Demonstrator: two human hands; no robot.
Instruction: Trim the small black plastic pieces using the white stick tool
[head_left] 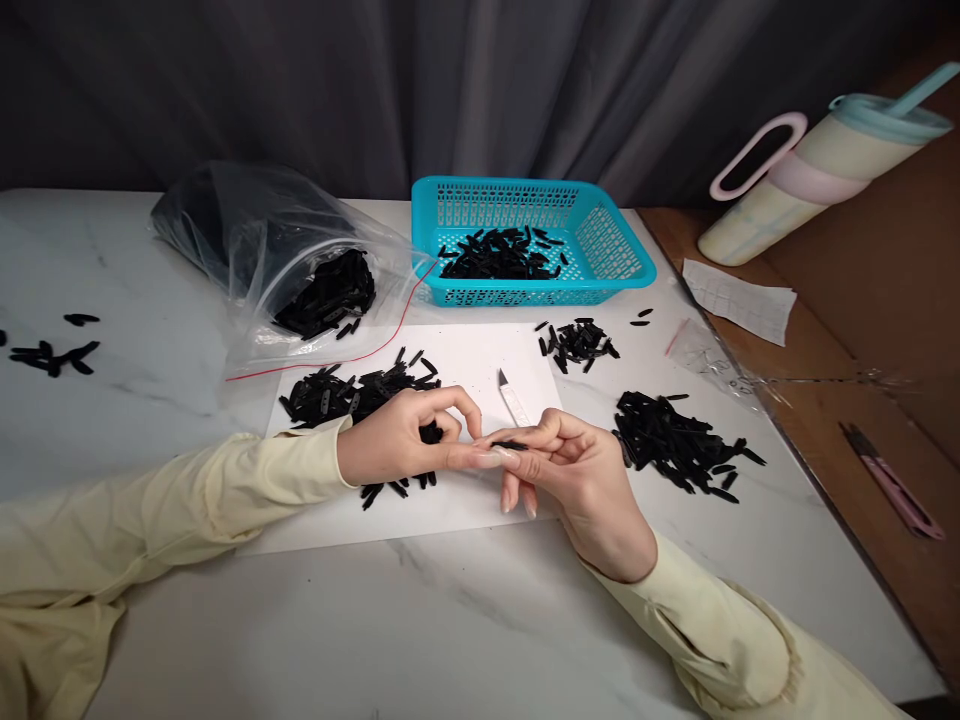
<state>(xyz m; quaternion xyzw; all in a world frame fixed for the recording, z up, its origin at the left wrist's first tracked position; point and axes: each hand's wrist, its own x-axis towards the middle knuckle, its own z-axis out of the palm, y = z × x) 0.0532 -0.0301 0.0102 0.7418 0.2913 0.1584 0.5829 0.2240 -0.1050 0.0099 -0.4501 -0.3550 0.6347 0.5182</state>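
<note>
1. Both hands meet over a white sheet (465, 520) near the tabletop's (450, 620) front edge, forearms in pale yellow sleeves lying on the marble.
2. The right hand (577, 480) pinches a black strip (510, 444) between thumb and forefinger, other fingers curled under.
3. The left hand (405, 435) touches the same strip with its fingertips, fingers bent and close together.
4. A white knife (514, 398) lies on the sheet just behind the hands.
5. Piles of strips lie left (352, 390) and right (675, 440) of the hands.
6. Farther back, a clear bag (262, 250) holds strips.
7. Near the back edge, a blue basket (615, 270) holds more.
</note>
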